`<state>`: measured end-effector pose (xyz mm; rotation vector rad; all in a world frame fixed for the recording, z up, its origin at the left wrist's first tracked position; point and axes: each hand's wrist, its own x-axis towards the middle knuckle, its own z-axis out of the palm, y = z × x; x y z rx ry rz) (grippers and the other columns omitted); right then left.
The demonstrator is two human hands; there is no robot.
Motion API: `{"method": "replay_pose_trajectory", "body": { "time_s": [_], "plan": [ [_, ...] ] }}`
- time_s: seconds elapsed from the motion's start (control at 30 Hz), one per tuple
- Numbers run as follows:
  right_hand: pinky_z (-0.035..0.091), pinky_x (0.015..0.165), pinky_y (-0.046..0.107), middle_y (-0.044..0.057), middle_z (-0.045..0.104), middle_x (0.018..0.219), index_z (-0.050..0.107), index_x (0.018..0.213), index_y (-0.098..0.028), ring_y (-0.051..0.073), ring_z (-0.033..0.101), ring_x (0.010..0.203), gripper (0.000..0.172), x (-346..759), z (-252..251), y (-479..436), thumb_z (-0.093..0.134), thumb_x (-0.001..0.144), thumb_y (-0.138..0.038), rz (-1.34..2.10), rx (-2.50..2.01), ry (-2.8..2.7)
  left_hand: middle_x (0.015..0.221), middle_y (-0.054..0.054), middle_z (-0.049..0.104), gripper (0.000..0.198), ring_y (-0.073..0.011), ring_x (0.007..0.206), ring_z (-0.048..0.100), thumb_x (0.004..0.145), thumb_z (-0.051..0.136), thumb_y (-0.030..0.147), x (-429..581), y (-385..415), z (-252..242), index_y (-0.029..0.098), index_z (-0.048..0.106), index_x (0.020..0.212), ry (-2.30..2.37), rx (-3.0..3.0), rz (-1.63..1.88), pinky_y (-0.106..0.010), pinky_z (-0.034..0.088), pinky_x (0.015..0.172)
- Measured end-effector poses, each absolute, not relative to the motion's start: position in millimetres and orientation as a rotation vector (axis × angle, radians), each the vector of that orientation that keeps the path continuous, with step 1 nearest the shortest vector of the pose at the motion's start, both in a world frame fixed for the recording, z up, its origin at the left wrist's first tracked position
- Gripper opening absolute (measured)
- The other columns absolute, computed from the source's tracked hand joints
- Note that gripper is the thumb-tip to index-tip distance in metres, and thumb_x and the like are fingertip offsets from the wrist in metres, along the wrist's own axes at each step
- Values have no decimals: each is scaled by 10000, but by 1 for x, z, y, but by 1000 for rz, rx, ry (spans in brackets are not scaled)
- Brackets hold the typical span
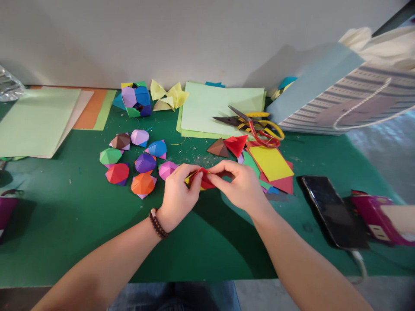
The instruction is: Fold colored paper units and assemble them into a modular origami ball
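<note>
Red origami paper piece [198,178], folded into a small pointed form with a yellow edge showing at its left end, is held up between the two hands over the green cutting mat [65,229]. The left hand [178,196], with a dark beaded bracelet [158,223] on its wrist, is nearly closed, pinching the piece's left end between thumb and fingers. The right hand [238,185] is curled in a similar pinch on the right end, with its fingers hiding part of the folds.

The piece looks very light: thin paper, crisp along its creases but soft at its flaps, so a hard squeeze would probably dent it. The thick folded edges, where the layers stack, seem the safest place to hold it, while the loose points may bend or slide apart.

A pink paper dome [167,169] lies just beside the left hand. Just beyond the right hand sit a red paper pyramid [236,145] and a brown paper pyramid [218,148]. To the right, a yellow square sheet [270,163] lies across a red sheet [285,185]. Farther off are dark-bladed scissors [231,121] and a black smartphone [332,211].
</note>
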<state>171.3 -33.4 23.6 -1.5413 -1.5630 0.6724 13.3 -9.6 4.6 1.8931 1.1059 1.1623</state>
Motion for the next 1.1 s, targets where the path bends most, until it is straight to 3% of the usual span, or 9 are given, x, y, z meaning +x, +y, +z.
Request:
{"method": "replay_pose_trajectory", "body": {
  "time_s": [0.33, 0.43, 0.53, 0.6, 0.67, 0.77, 0.93, 1.1],
  "plan": [
    [477, 547, 265, -7, 690, 666, 649, 686, -215, 152, 615, 588, 127, 176, 35, -32, 638, 813, -224, 650, -1601, -1769, 856, -40, 732, 112, -166, 804, 701, 879, 570, 111, 13, -6, 3, 181, 656, 862, 1049, 1962, 1101, -286, 581, 729],
    [455, 542, 253, -14, 649, 635, 598, 651, -212, 141, 589, 584, 154, 176, 36, -32, 622, 803, -207, 592, -1597, -1737, 957, -53, 731, 154, -172, 881, 708, 859, 588, 113, 14, -8, 2, 183, 632, 989, 1018, 1879, 1120, -290, 590, 771],
    [447, 515, 260, -14, 638, 611, 581, 647, -213, 146, 583, 555, 169, 177, 33, -32, 620, 806, -252, 632, -1656, -1648, 992, -62, 709, 231, -150, 820, 703, 846, 571, 105, 15, -11, 2, 175, 578, 1067, 1020, 1743, 1145, -251, 587, 684],
    [462, 521, 274, -7, 668, 647, 610, 693, -215, 158, 607, 567, 120, 178, 31, -32, 628, 801, -264, 715, -1706, -1686, 908, -45, 702, 174, -130, 730, 683, 851, 536, 87, 15, -10, 2, 171, 588, 994, 1039, 1712, 1117, -227, 564, 615],
    [504, 575, 299, 18, 723, 782, 653, 805, -219, 184, 660, 663, 43, 178, 30, -32, 647, 790, -259, 731, -1709, -1752, 875, -38, 711, 169, -134, 745, 686, 855, 516, 68, 14, -9, 2, 172, 613, 946, 1042, 1727, 1091, -236, 566, 643],
    [552, 654, 328, 49, 739, 922, 664, 912, -222, 205, 694, 783, 126, 177, 28, -32, 665, 796, -271, 637, -1642, -1735, 914, -42, 734, 213, -152, 826, 697, 836, 525, 35, 14, -6, 3, 179, 648, 935, 1015, 1787, 1089, -271, 578, 731],
    [575, 622, 323, 34, 744, 803, 668, 866, -218, 195, 706, 703, 67, 176, 27, -32, 661, 820, -267, 596, -1563, -1679, 941, -48, 738, 219, -172, 881, 703, 828, 553, 37, 15, -6, 1, 185, 660, 949, 1022, 1850, 1084, -303, 586, 786],
    [557, 582, 302, 25, 733, 763, 667, 813, -222, 186, 691, 669, 37, 176, 27, -32, 636, 831, -220, 460, -1547, -1744, 918, -45, 728, 248, -167, 851, 727, 825, 598, 75, 16, -8, -1, 187, 577, 1044, 1075, 1689, 1076, -253, 591, 695]
  ]
}}
